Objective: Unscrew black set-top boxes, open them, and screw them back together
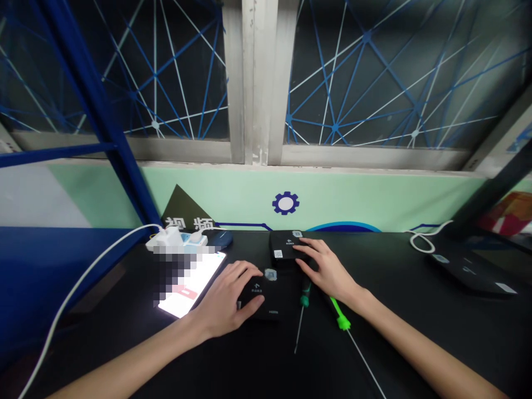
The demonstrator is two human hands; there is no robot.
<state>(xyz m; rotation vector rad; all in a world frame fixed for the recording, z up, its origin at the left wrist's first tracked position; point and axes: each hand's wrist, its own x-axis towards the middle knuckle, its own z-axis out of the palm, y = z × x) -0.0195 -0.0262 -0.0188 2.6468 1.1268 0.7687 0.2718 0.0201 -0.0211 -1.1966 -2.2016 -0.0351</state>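
Near box (pixel 266 293) and far box (pixel 283 244): no opened casing visible; stage of work uncertain.
Both boxes lie printed side up on the black table (pixel 432 343), the near box in front of the far box and slightly left; with no loose parts in view, handling appears either at its start or complete. The left hand (pixel 235 296) lies over the near box's left side, fingers close together, thumb spread apart along the front. The right hand (pixel 326 269) rests at the far box's right side, fingers slightly fanned, thumb apart; no pinch shows. The dark green screwdriver (pixel 305 299) and bright green screwdriver (pixel 342 320) lie unheld near the right hand. Outward: the phone (pixel 203 277) left, a third box (pixel 469 274) far right.
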